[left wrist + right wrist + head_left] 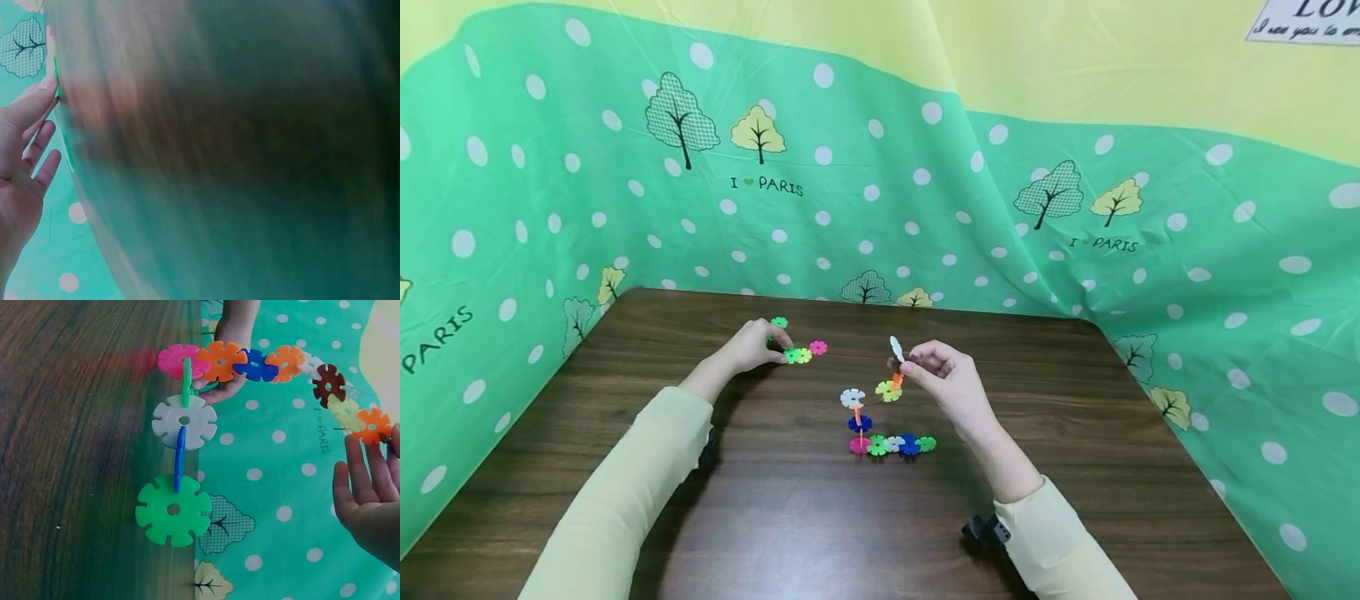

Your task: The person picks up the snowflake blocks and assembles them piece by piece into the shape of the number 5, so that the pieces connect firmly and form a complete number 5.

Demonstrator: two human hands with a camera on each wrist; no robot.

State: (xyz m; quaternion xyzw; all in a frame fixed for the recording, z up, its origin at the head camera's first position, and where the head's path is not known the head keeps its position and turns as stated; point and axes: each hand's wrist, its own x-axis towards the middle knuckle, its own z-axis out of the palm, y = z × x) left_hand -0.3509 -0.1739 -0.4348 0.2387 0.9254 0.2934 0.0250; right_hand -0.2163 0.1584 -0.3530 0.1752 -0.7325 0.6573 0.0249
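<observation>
A chain of colourful notched snowflake discs [184, 422] stands on the table, slotted edge to edge. My right hand [951, 383] pinches its raised end by a brown disc [894, 364], beside a tilted white disc [897, 348]. The right wrist view shows that hand [375, 506] at the right edge, its grip partly cut off. Farther left, my left hand [752, 346] pinches a green disc [792, 356] between thumb and forefinger, with a yellow-green disc [805, 356] overlapping it. In the left wrist view the hand [22, 156] has its other fingers spread.
A pink disc [818, 347] and another green disc [779, 322] lie close to the left hand. Dark wood forms the tabletop [760, 517]. A green and yellow printed cloth [850, 192] hangs behind and around it.
</observation>
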